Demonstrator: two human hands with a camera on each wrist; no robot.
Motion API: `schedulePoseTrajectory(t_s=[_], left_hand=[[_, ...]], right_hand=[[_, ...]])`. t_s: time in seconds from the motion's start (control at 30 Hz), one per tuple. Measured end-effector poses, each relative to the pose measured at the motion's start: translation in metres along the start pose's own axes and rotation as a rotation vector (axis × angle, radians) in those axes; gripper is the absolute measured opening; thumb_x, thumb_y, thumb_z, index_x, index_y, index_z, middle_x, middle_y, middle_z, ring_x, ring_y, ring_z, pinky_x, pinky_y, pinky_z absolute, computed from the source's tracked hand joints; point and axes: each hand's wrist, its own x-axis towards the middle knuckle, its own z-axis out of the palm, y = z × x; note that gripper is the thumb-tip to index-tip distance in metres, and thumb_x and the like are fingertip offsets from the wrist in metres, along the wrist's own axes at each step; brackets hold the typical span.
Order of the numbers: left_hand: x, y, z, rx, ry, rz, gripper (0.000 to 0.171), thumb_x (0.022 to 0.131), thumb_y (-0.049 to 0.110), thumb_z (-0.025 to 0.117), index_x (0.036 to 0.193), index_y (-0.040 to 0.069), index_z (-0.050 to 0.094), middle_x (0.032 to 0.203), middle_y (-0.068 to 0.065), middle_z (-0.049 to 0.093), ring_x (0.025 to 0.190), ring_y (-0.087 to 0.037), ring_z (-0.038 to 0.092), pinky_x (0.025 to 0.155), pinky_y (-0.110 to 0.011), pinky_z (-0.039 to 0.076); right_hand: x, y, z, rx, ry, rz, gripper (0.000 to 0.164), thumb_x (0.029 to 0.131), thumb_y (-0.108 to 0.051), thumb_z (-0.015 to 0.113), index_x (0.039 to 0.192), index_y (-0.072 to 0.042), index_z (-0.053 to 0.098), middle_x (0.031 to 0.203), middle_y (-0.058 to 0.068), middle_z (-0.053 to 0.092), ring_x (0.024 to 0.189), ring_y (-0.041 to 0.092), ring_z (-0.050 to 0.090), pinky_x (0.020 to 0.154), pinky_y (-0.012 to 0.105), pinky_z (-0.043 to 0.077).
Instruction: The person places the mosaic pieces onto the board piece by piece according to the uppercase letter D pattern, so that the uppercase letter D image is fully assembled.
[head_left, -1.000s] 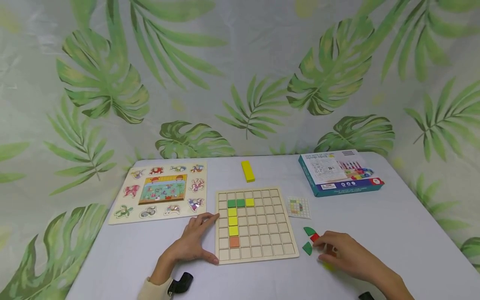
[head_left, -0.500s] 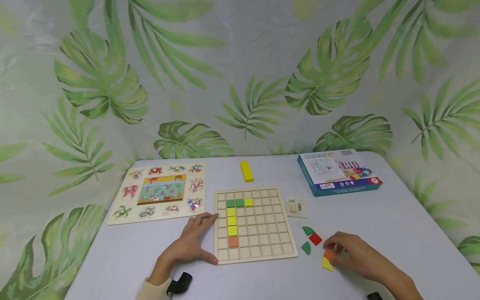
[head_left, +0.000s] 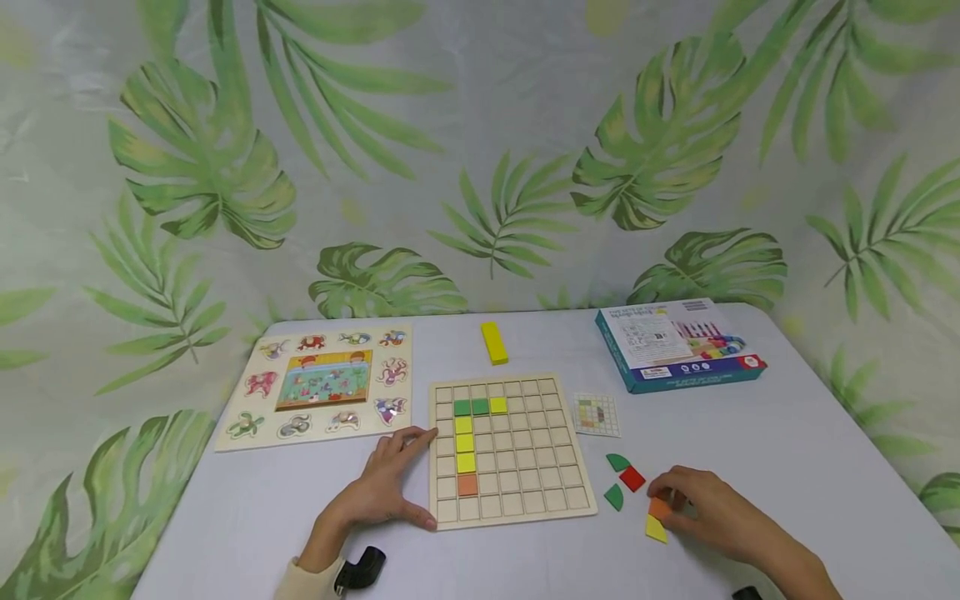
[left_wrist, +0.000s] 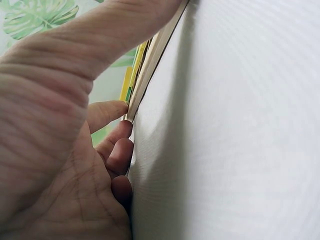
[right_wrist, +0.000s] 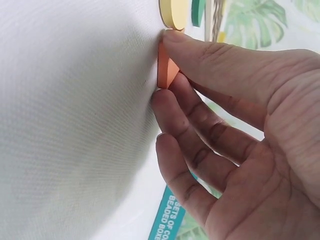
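On the table lies a wooden grid board (head_left: 525,482) with green, yellow and orange square tiles in some of its cells. My left hand (head_left: 382,487) rests at the board's left edge, thumb and forefinger spread along it and touching it. To the right of the board, my right hand (head_left: 705,508) pinches an orange tile (right_wrist: 166,67) between thumb and fingers, at the tabletop. Right beside it lies a yellow quarter-round piece (head_left: 656,530). A red square tile (head_left: 632,478) and two green quarter-round pieces, one of them (head_left: 613,497) lower, lie between hand and board.
A small pattern card (head_left: 597,415) lies beside the board's right edge. Behind the board is a yellow block (head_left: 494,343). A sea-animal puzzle board (head_left: 255,408) lies at the left, and a teal game box (head_left: 678,346) at the back right.
My right hand has moved slightly right from the red tile to the orange tile, uncovering the red tile and the yellow piece. My left hand has stayed at the board's edge.
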Motion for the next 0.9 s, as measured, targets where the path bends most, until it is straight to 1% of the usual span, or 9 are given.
schedulePoseTrajectory(t_s=[0.13, 0.3, 0.43, 0.57, 0.63, 0.8, 0.9], left_hand=[[0.0001, 0.0000, -0.0004, 0.003, 0.006, 0.001, 0.127, 0.050, 0.046, 0.098, 0.157, 0.019, 0.035, 0.155, -0.007, 0.033, 0.131, -0.030, 0.030, 0.107, -0.059, 0.027], [0.0004, 0.0010, -0.0010, -0.008, 0.000, -0.003, 0.127, 0.050, 0.046, 0.098, 0.157, 0.018, 0.036, 0.154, -0.007, 0.033, 0.131, -0.030, 0.030, 0.108, -0.059, 0.026], [0.0005, 0.0009, -0.0010, -0.003, -0.002, 0.004, 0.126, 0.050, 0.047, 0.097, 0.156, 0.017, 0.036, 0.154, -0.007, 0.034, 0.129, -0.028, 0.031, 0.107, -0.058, 0.027], [0.0009, 0.0004, -0.0005, 0.002, -0.001, 0.010, 0.126, 0.050, 0.047, 0.097, 0.156, 0.017, 0.036, 0.153, -0.007, 0.035, 0.128, -0.028, 0.032, 0.107, -0.058, 0.028], [0.0011, 0.0001, 0.0002, 0.002, -0.002, 0.009, 0.126, 0.050, 0.048, 0.097, 0.156, 0.017, 0.036, 0.153, -0.007, 0.035, 0.128, -0.028, 0.032, 0.106, -0.057, 0.028], [0.0007, 0.0002, 0.0007, 0.000, 0.004, 0.012, 0.126, 0.050, 0.046, 0.098, 0.156, 0.018, 0.037, 0.153, -0.007, 0.035, 0.128, -0.028, 0.031, 0.106, -0.056, 0.028], [0.0003, 0.0002, 0.0008, -0.001, 0.008, 0.013, 0.126, 0.050, 0.045, 0.098, 0.156, 0.018, 0.037, 0.153, -0.007, 0.035, 0.128, -0.028, 0.031, 0.106, -0.056, 0.028]], right_hand=[[0.0012, -0.0012, 0.0005, -0.008, 0.011, 0.033, 0.025, 0.082, -0.025, 0.082, 0.104, -0.018, 0.071, 0.091, -0.014, 0.063, 0.078, 0.001, 0.053, 0.071, 0.022, 0.051], [0.0035, -0.0028, 0.0009, -0.021, 0.011, 0.100, 0.026, 0.079, -0.025, 0.085, 0.099, -0.019, 0.071, 0.088, -0.012, 0.063, 0.080, 0.006, 0.054, 0.073, 0.023, 0.052], [0.0046, -0.0039, 0.0038, -0.012, 0.009, 0.114, 0.024, 0.079, -0.023, 0.084, 0.099, -0.020, 0.071, 0.088, -0.012, 0.062, 0.080, 0.008, 0.055, 0.073, 0.023, 0.052], [0.0038, -0.0047, 0.0061, -0.032, 0.021, 0.063, 0.023, 0.080, -0.022, 0.083, 0.097, -0.023, 0.068, 0.087, -0.014, 0.061, 0.078, 0.004, 0.053, 0.071, 0.022, 0.051], [0.0032, -0.0050, 0.0058, -0.035, 0.023, 0.031, 0.023, 0.081, -0.022, 0.083, 0.096, -0.024, 0.066, 0.086, -0.015, 0.061, 0.078, 0.002, 0.054, 0.072, 0.022, 0.053], [0.0029, -0.0049, 0.0039, -0.040, 0.029, -0.052, 0.019, 0.085, -0.022, 0.079, 0.096, -0.024, 0.064, 0.087, -0.018, 0.063, 0.079, -0.001, 0.056, 0.076, 0.026, 0.056], [0.0031, -0.0076, 0.0019, -0.061, 0.046, -0.077, 0.015, 0.088, -0.023, 0.076, 0.097, -0.026, 0.065, 0.087, -0.020, 0.063, 0.079, -0.002, 0.055, 0.077, 0.027, 0.056]])
